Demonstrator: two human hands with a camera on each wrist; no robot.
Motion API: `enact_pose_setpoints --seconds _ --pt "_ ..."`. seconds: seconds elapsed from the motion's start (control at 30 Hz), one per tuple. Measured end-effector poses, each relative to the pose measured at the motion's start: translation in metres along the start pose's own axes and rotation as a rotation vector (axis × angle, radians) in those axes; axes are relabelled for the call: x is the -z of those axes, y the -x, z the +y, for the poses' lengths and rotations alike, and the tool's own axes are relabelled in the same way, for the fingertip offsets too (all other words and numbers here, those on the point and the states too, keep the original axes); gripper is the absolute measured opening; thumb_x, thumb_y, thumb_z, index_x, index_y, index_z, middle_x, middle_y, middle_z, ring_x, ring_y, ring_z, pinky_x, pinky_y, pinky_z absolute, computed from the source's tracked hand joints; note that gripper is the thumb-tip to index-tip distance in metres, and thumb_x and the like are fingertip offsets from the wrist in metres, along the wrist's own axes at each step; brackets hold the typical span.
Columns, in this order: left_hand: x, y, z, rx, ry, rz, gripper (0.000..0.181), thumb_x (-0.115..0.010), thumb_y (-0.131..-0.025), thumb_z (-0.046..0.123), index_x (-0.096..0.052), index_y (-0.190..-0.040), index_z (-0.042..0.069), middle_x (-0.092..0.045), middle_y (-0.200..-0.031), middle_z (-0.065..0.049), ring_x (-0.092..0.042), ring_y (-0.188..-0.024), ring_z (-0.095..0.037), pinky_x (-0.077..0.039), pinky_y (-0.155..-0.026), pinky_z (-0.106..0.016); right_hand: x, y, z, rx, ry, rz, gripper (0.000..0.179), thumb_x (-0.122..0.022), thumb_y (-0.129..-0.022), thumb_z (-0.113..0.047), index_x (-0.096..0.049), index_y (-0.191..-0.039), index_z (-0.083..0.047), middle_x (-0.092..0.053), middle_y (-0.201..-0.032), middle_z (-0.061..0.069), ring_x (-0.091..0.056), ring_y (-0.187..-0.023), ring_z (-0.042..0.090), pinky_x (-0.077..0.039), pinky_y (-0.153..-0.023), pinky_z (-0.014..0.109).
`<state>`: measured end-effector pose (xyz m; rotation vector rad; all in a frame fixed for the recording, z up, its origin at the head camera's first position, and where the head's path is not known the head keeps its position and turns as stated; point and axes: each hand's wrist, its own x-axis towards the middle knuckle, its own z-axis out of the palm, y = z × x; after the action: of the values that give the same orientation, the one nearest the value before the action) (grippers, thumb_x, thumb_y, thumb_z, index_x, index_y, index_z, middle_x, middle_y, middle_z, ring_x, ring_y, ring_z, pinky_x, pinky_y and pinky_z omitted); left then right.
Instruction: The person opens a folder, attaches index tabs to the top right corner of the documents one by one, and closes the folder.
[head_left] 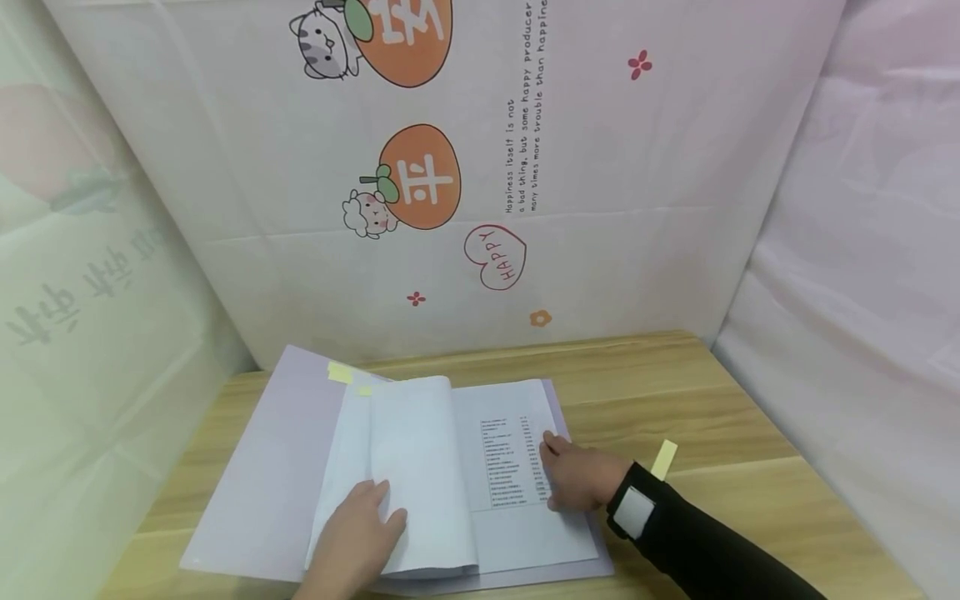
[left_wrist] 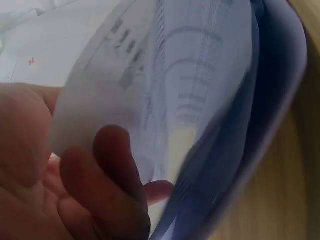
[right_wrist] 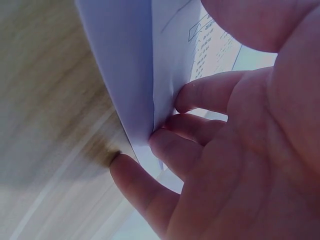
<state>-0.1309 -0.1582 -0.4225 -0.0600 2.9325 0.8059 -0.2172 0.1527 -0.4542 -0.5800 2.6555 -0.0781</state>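
Note:
A document folder with a pale lilac cover [head_left: 247, 475] lies open on the wooden table. Its turned white leaf [head_left: 420, 467] bulges in a curve over the left side. My left hand [head_left: 352, 537] rests on the turned leaves near their lower part, thumb and fingers apart; the left wrist view shows its fingers [left_wrist: 110, 165] against the curved paper. On the right side lies a page with a printed table [head_left: 506, 462]. My right hand [head_left: 581, 475] touches that page's right edge. Its fingertips [right_wrist: 162, 140] are at the paper and cover edges, the little finger by the tabletop.
Yellow sticky tabs [head_left: 340, 372] stick out at the top of the left pages. Another yellow strip [head_left: 664, 459] shows beside the black wristband [head_left: 633, 510]. White printed cloth [head_left: 600, 208] hangs behind the wooden table [head_left: 697, 408] and along both sides.

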Motion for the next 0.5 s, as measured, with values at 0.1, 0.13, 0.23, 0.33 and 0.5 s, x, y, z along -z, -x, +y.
enact_pose_setpoints --seconds 0.1,0.13,0.23,0.33,0.5 --pt "0.006 0.002 -0.005 0.004 -0.038 0.005 0.055 -0.061 -0.095 0.029 -0.057 -0.128 -0.015 -0.049 -0.135 -0.035 -0.044 -0.127 -0.051 -0.035 -0.103 -0.061 0.0 0.0 0.001 -0.001 0.012 -0.003 0.08 -0.073 -0.09 -0.037 -0.039 -0.149 0.004 -0.026 -0.16 0.019 -0.027 -0.145 0.033 -0.032 -0.11 0.048" --pt "0.008 0.003 -0.007 -0.002 -0.052 0.01 0.055 -0.061 -0.095 0.03 -0.057 -0.127 -0.015 -0.049 -0.134 -0.036 -0.045 -0.126 -0.052 -0.035 -0.103 -0.061 0.0 0.0 0.001 -0.001 0.016 -0.004 0.08 -0.073 -0.09 -0.037 -0.038 -0.149 0.004 -0.026 -0.16 0.019 -0.027 -0.145 0.033 -0.032 -0.11 0.048" --pt "0.014 0.005 -0.01 -0.025 -0.1 0.018 0.056 -0.06 -0.096 0.031 -0.058 -0.124 -0.017 -0.051 -0.13 -0.037 -0.048 -0.123 -0.052 -0.037 -0.102 -0.06 -0.002 -0.001 0.002 -0.003 0.019 -0.007 0.081 -0.073 -0.09 -0.038 -0.038 -0.15 0.004 -0.026 -0.16 0.019 -0.027 -0.145 0.033 -0.032 -0.11 0.048" --pt "0.02 0.005 -0.013 -0.055 -0.147 0.032 0.056 -0.059 -0.097 0.032 -0.058 -0.122 -0.018 -0.052 -0.127 -0.038 -0.051 -0.119 -0.052 -0.04 -0.1 -0.059 -0.002 -0.001 0.002 -0.006 0.023 -0.007 0.081 -0.072 -0.09 -0.038 -0.038 -0.15 0.004 -0.025 -0.16 0.019 -0.028 -0.145 0.032 -0.033 -0.11 0.048" --pt "0.026 0.005 -0.018 -0.066 -0.176 0.087 0.057 -0.061 -0.096 0.03 -0.057 -0.12 -0.021 -0.05 -0.128 -0.039 -0.054 -0.115 -0.052 -0.043 -0.096 -0.058 -0.002 -0.001 0.002 -0.006 0.03 -0.006 0.082 -0.072 -0.091 -0.04 -0.037 -0.15 0.003 -0.025 -0.16 0.019 -0.027 -0.145 0.032 -0.031 -0.111 0.048"
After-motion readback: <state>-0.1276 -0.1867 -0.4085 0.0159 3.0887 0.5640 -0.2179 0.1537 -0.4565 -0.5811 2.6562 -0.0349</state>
